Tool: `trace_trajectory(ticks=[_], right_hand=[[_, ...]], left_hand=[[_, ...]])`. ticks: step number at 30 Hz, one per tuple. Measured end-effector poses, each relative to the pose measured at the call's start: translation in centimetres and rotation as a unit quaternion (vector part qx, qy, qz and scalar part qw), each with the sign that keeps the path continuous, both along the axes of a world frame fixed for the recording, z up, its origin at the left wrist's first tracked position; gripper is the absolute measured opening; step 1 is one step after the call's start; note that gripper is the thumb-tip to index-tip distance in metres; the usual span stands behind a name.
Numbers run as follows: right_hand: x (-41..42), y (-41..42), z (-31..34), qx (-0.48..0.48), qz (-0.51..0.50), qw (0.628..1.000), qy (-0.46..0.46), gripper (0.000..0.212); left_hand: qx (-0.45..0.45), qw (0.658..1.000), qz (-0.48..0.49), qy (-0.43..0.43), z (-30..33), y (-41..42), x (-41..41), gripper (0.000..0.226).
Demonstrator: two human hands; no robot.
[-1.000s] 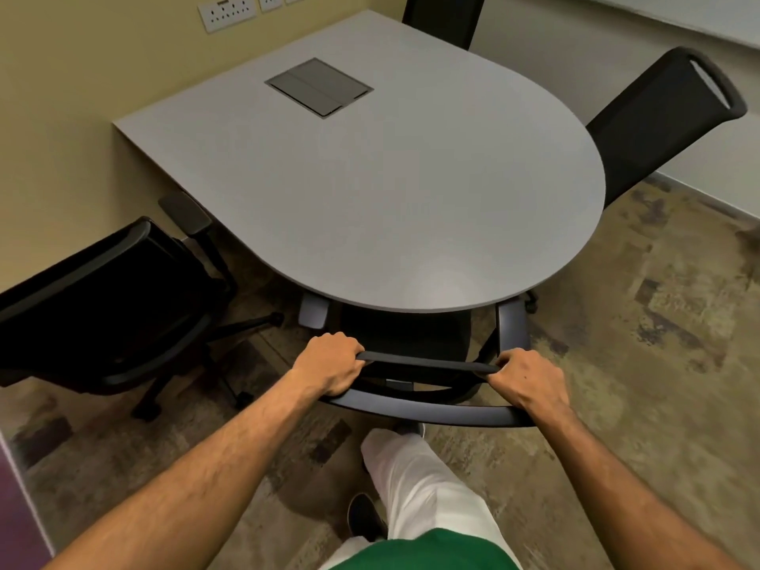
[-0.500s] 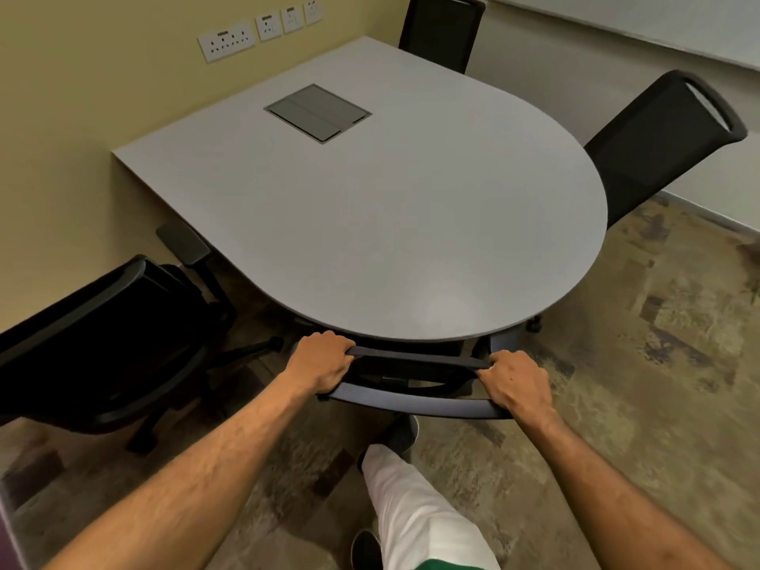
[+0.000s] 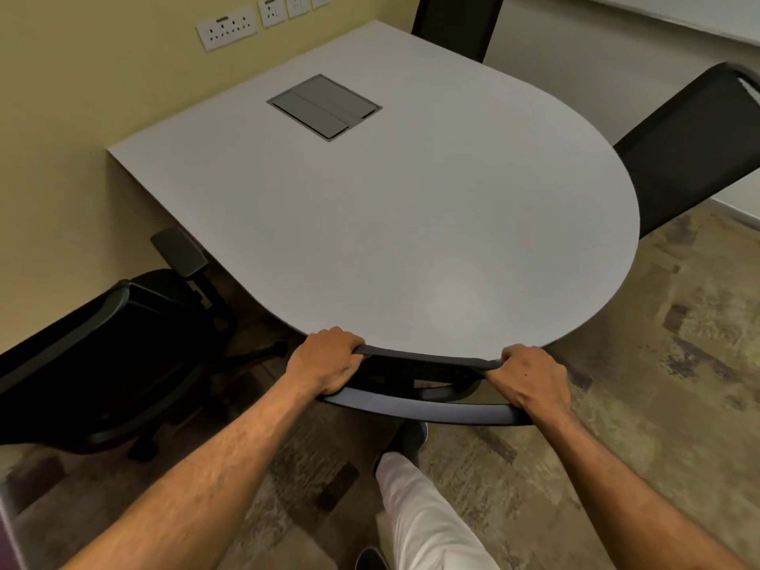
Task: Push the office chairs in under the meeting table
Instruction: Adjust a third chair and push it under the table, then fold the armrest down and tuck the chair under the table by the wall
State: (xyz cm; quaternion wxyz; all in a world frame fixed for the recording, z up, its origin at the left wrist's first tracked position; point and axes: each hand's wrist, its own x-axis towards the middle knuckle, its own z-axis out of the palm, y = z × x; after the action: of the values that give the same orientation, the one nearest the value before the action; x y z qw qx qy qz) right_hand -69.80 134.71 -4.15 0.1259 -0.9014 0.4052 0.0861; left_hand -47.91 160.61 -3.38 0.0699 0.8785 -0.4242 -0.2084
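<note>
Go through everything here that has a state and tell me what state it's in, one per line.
Near chair: pushed in, backrest at the table edge.
Left hand: grips the backrest top.
Right hand: grips the backrest top.
Left-side chair: pulled out.
Right-side chair: backrest beside the table.
Table hatch: closed.

The meeting table (image 3: pixel 411 224) is plain pale grey, with a darker grey hatch (image 3: pixel 324 106) toward 11 o'clock. The near chair (image 3: pixel 419 405) at 6 o'clock has a blue-grey frame; the chairs at 9 o'clock (image 3: pixel 103 364), 12 o'clock (image 3: pixel 456 22) and 2 o'clock (image 3: pixel 691 146) are black. The carpet (image 3: pixel 658 405) is mottled tan with dark brown patches. The wall (image 3: pixel 82 76) is pale yellow, its sockets (image 3: pixel 227 28) white. The trouser leg (image 3: pixel 423 524) is white.
</note>
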Motion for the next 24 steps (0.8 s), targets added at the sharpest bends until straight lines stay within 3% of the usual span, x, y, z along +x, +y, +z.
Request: trace_trajectory(ticks=[4, 7, 9, 13, 16, 20, 24], right_hand=[[0.1, 0.0, 0.7, 0.022, 0.022, 0.999, -0.010, 0.041], [-0.2, 0.2, 1.3, 0.057, 0.065, 0.996, -0.013, 0.059], [-0.1, 0.4, 1.9, 0.108, 0.100, 0.989, -0.025, 0.069], [1.2, 2.1, 2.7, 0.215, 0.123, 0.963, -0.107, 0.067], [4.5, 4.5, 3.2, 0.231, 0.158, 0.949, -0.146, 0.067], [10.4, 8.6, 4.1, 0.254, 0.221, 0.925, -0.175, 0.054], [16.3, 14.2, 5.5, 0.286, 0.271, 0.896, -0.204, 0.048]], left_hand=[[-0.005, 0.999, 0.031, 0.028, 0.4, -0.4, -0.3, 0.033], [0.013, 0.999, 0.031, 0.035, 1.0, -0.3, -0.6, 0.040], [0.037, 0.998, 0.024, 0.050, 1.6, -0.1, -0.5, 0.056], [0.014, 0.991, 0.048, 0.122, 2.7, 0.6, -0.5, 0.075], [-0.079, 0.980, 0.140, 0.121, 3.6, 2.7, -0.3, 0.056], [-0.123, 0.969, 0.213, 0.023, 5.9, 9.1, 1.2, 0.035], [-0.162, 0.931, 0.319, -0.076, 8.5, 18.7, 3.3, 0.028]])
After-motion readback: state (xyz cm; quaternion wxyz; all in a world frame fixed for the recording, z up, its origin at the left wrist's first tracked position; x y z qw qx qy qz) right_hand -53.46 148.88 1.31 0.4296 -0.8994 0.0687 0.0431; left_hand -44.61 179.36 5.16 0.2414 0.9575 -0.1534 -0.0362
